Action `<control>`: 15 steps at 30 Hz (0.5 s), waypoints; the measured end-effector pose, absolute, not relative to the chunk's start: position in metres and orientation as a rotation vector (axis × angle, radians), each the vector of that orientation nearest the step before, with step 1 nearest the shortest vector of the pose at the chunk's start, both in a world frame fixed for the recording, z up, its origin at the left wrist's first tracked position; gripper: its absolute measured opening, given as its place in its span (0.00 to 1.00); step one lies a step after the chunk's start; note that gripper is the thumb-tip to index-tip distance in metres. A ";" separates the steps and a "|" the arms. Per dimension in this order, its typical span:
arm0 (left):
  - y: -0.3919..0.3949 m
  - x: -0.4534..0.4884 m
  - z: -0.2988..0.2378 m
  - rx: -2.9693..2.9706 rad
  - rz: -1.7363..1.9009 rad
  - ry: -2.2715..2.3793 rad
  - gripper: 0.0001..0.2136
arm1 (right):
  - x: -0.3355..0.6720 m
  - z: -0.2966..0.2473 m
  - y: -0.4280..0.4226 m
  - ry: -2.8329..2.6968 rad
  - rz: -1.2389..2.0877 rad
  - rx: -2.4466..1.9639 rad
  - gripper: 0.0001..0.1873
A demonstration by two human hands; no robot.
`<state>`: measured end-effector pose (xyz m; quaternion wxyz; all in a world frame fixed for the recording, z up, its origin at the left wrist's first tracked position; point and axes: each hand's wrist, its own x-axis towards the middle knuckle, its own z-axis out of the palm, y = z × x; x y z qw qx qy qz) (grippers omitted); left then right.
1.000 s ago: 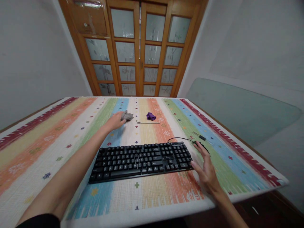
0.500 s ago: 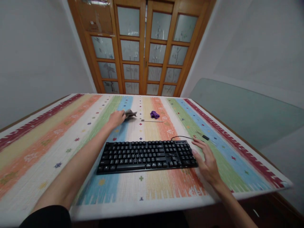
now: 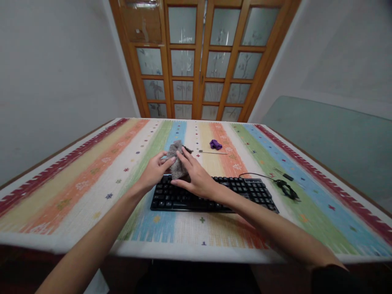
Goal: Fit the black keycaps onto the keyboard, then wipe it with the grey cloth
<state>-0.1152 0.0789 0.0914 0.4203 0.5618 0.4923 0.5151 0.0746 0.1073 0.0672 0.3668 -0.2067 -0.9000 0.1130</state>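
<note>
A fuzzy grey cloth is held up between my two hands, over the left back part of a black keyboard. My left hand grips the cloth's left side with thumb and fingers. From the right, my right hand has its fingers and thumb on the cloth, which looks partly folded. My right hand and forearm cover the keyboard's middle keys. The keyboard lies flat, its cable bundled on the tablecloth to its right.
Behind the keyboard lie a crumpled purple cloth and a thin rod with a small head. A small black object rests near the cable. The striped tablecloth covers the table; wooden glass-paned doors stand beyond.
My left hand has brought the grey cloth nearer, over the keyboard. My right hand has left the keyboard's right end and moved left onto the cloth. The view has shifted left.
</note>
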 end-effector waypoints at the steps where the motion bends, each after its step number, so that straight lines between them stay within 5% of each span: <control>1: 0.074 -0.118 0.090 1.395 1.304 1.207 0.29 | 0.062 0.064 0.113 -2.306 0.296 -0.491 0.46; 7: 0.050 -0.175 0.081 1.570 1.283 1.442 0.28 | 0.027 0.056 0.132 -2.433 0.185 -0.450 0.34; 15: 0.029 -0.197 0.039 1.940 0.748 1.412 0.65 | 0.012 0.044 0.116 -2.749 0.091 -0.502 0.25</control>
